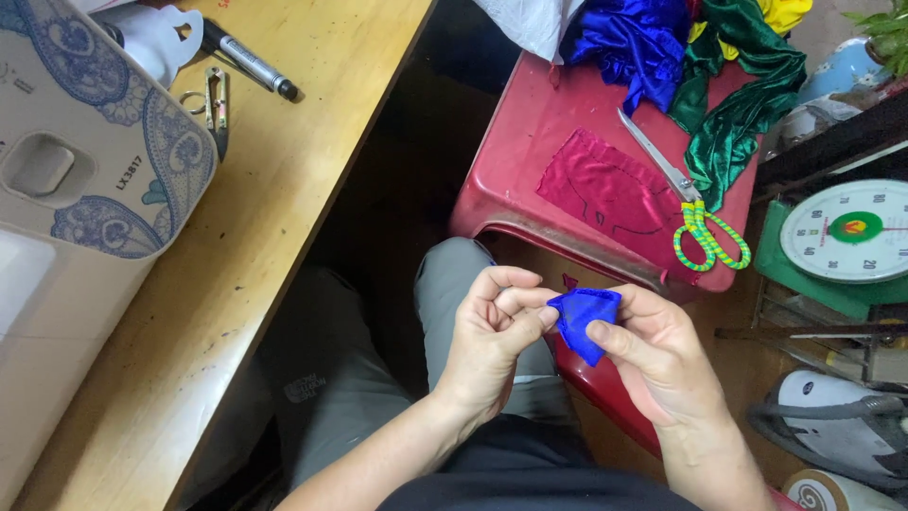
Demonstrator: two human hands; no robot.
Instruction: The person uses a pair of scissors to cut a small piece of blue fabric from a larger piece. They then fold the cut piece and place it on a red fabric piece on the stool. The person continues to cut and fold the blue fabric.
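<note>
Both hands meet over the lap, nearest the camera, around one small blue fabric piece [584, 320]. Right hand [657, 355] pinches it narrowly, thumb laid across the lower edge and fingers curled behind, so the cloth stands between thumb and forefinger with a point hanging down. Left hand [492, 331] has its fingers curled in close, thumb and forefinger tips touching the left edge of the same piece; the other fingers fold loosely above the palm. The cloth sits just above the knees, in front of the red plastic stool [511, 180].

On that stool lies one flat magenta fabric patch [605, 189] with a dark line drawn on it, and just beside it one pair of scissors [686, 203] with green-and-yellow wrapped handles, blades pointing up and left. At the far end of the stool is a heap of satin cloth: one blue bundle [634, 38], one green length [747, 104] trailing down toward the scissors, and some yellow [785, 11] at the top edge.

To the left runs one wooden table [284, 189]. On it rest one white sewing machine [85, 180] patterned in blue paisley, one small thread snip [216, 104] and one black marker pen [248, 61], the two lying near each other.

At the right edge stands one round dial scale [851, 232] on a green base, well apart from the hands.
</note>
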